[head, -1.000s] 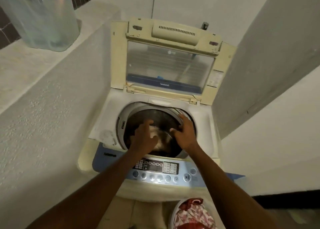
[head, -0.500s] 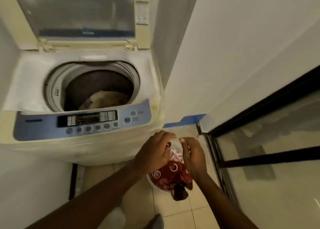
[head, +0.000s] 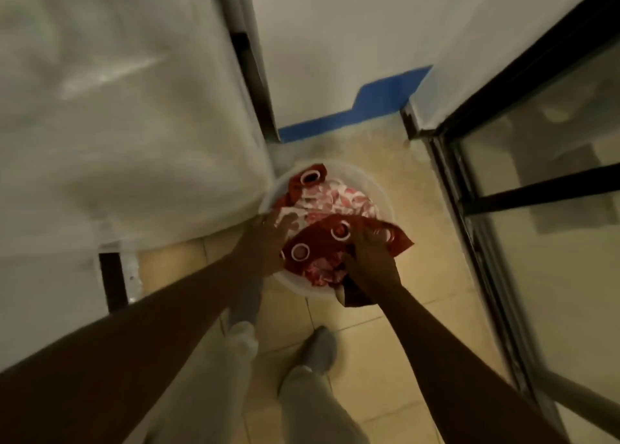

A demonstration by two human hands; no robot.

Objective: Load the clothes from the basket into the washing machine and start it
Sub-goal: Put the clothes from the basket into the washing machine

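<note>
A round white basket stands on the floor tiles beside the washing machine, whose white front wall fills the left of the view. In the basket lies a dark red cloth with white rings over a pink and white patterned cloth. My left hand rests on the cloths at the basket's left rim, fingers spread. My right hand grips the dark red cloth at the basket's near right side. The machine's tub and controls are out of view.
A black-framed glass door runs along the right. A white wall with a blue strip at its foot stands behind the basket. My feet in grey socks stand on the beige tiles just below the basket.
My hands left the machine's tub, came down to the basket and went into the cloths. The view swung down from the machine to the floor.
</note>
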